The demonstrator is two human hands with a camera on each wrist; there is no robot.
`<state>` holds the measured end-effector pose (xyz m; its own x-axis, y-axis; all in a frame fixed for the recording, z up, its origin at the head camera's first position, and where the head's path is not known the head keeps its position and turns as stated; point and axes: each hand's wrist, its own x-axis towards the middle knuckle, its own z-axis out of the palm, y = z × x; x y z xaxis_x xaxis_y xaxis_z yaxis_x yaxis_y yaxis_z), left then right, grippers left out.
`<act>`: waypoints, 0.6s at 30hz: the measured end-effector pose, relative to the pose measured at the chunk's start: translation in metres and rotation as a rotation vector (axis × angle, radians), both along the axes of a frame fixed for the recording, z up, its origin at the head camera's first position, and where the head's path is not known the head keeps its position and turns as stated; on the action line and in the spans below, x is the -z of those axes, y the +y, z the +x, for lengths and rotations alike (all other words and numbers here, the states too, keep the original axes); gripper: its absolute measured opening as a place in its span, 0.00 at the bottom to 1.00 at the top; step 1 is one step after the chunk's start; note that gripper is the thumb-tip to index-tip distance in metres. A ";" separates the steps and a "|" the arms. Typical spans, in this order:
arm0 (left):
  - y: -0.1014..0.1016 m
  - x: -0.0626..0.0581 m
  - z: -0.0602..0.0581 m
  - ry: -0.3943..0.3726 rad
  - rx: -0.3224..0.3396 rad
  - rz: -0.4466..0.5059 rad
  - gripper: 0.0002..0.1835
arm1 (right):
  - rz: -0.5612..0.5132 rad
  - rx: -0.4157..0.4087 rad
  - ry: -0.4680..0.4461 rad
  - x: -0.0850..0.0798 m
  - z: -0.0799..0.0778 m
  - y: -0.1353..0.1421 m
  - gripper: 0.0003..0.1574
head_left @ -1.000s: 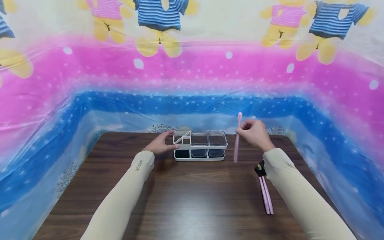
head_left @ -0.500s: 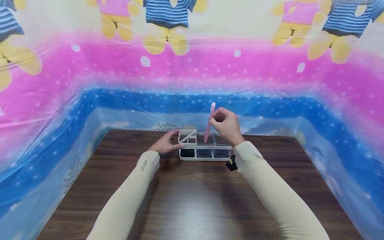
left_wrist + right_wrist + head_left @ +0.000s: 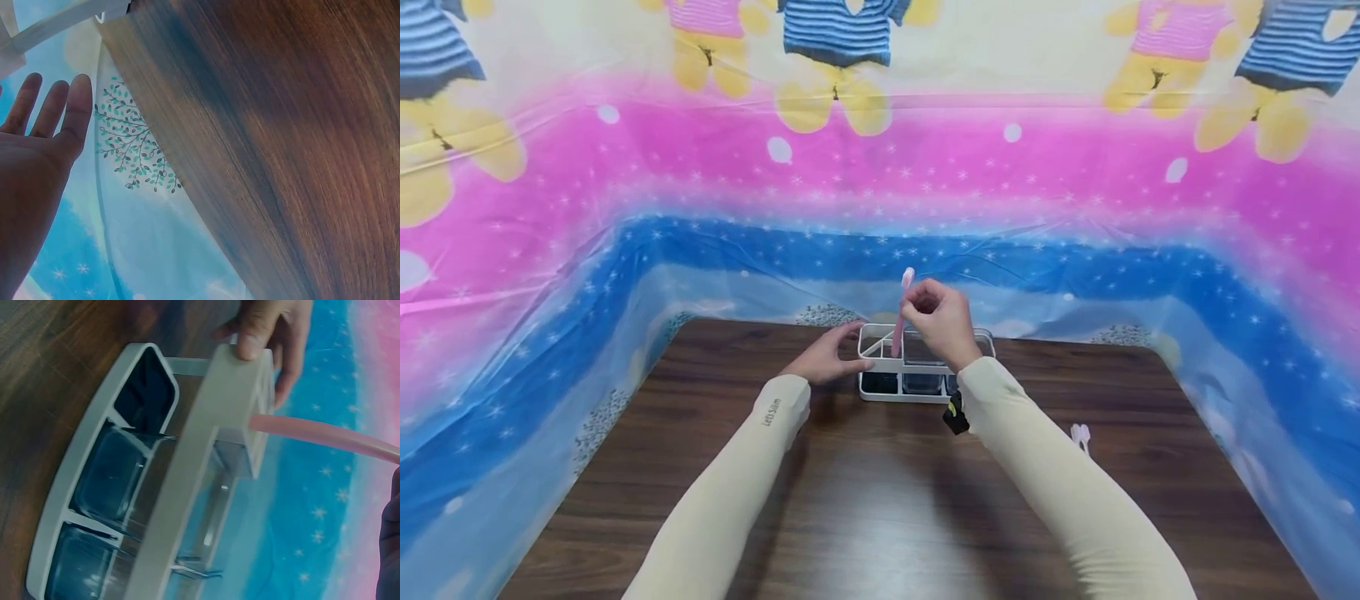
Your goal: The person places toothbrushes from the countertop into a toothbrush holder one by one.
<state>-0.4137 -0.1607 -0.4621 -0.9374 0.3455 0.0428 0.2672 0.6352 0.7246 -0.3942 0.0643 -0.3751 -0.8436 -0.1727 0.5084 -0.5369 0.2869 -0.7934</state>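
A white toothbrush holder (image 3: pixel 917 367) with clear cups stands near the table's back edge. My left hand (image 3: pixel 827 354) holds its left end, thumb on the front rail and fingers behind; in the left wrist view several fingers of the left hand (image 3: pixel 37 162) look fairly straight. Between thumb and fingertips, my right hand (image 3: pixel 943 321) pinches a pink toothbrush (image 3: pixel 897 335), bristle head up. In the right wrist view, the lower end of the toothbrush (image 3: pixel 325 434) meets the upper rack at its divided left section. How deep it sits inside cannot be told.
More pink toothbrushes (image 3: pixel 1080 436) lie on the wooden table (image 3: pixel 850 517), mostly hidden by the right sleeve (image 3: pixel 1060 475). A patterned cloth (image 3: pixel 850 258) hangs around the back and sides of the table. A black device (image 3: pixel 956 414) is worn at the right wrist.
My right hand has carried the toothbrush leftward from beside the holder, over the clear cups, to the divided left section, and its lower end has dropped. The left hand stays on the holder.
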 end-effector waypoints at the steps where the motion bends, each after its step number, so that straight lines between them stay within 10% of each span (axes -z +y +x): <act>1: 0.000 0.000 0.000 0.000 0.002 0.002 0.45 | 0.004 -0.001 -0.005 0.003 -0.001 -0.001 0.05; 18: 0.000 -0.001 0.002 0.006 -0.010 -0.027 0.43 | 0.148 0.005 -0.148 0.042 -0.011 -0.009 0.06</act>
<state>-0.4117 -0.1606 -0.4609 -0.9404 0.3377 0.0393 0.2655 0.6573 0.7054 -0.4050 0.0551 -0.4166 -0.9082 -0.2322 0.3483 -0.4160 0.4085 -0.8124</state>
